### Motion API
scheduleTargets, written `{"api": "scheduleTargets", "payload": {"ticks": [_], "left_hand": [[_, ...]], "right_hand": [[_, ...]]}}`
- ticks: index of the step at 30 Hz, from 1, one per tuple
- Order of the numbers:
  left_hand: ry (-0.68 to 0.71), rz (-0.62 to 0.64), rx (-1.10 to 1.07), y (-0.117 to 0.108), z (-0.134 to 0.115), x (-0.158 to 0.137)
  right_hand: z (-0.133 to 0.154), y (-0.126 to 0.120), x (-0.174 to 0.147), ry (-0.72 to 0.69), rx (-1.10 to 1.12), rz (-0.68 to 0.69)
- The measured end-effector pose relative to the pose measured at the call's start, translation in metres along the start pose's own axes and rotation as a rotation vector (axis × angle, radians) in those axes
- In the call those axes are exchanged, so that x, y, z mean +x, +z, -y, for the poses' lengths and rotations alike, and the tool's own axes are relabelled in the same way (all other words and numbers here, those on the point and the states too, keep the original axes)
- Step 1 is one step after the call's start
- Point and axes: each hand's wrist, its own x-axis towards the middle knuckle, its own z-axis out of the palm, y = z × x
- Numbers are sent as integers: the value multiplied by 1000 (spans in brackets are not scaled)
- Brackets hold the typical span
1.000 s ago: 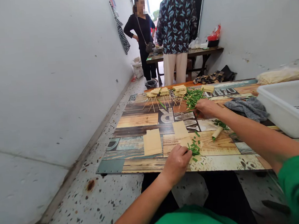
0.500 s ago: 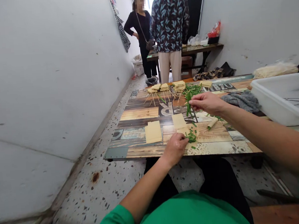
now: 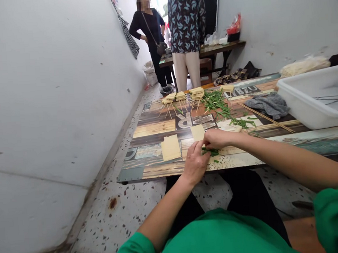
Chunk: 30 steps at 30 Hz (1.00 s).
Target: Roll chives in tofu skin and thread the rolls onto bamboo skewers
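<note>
My left hand (image 3: 196, 161) rests at the near end of a pale yellow bean-curd sheet (image 3: 197, 131), its fingers closed around cut chives (image 3: 211, 152). Right beside it, my right hand (image 3: 216, 138) has its fingers bent down and pinched over the same chives, close to touching the left fingertips. My fingers cover the sheet's near part. To the left lie a few flat bean-curd sheets (image 3: 171, 148), overlapping. A rolled sheet (image 3: 238, 129) shows partly behind my right wrist.
Skewered rolls (image 3: 174, 97) stand along the table's far side, beside a heap of chives (image 3: 217, 102). At right are loose skewers (image 3: 268, 117), a grey cloth (image 3: 268, 105) and a white tub (image 3: 309, 111). Two people (image 3: 187, 32) stand beyond, near another table (image 3: 224, 48).
My right hand has come down and toward me with its chives, from above the table to beside my left hand. The view has shifted slightly; the heap of chives shows more fully.
</note>
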Motion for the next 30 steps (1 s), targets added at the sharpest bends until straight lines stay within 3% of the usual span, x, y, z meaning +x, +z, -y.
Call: {"api": "scheduleTargets", "payload": {"ticks": [4, 8, 14, 19, 23, 28, 30], "left_hand": [[-53, 91, -123, 1, 0, 1], [-26, 143, -107, 0, 1, 0], [112, 110, -109, 2, 7, 1], [134, -5, -242, 3, 12, 7], [135, 3, -278, 1, 14, 10], [158, 77, -250, -3, 14, 13], [163, 86, -239, -3, 14, 14]], "right_hand": [[-15, 15, 2, -62, 227, -56], [-33, 37, -8, -224, 309, -148], [-41, 69, -41, -430, 119, -586], [-34, 89, -49, -530, -125, -753], [-28, 91, -50, -511, -246, -782], [-24, 86, -57, -444, -173, -612], [-22, 87, -58, -411, -160, -605]]}}
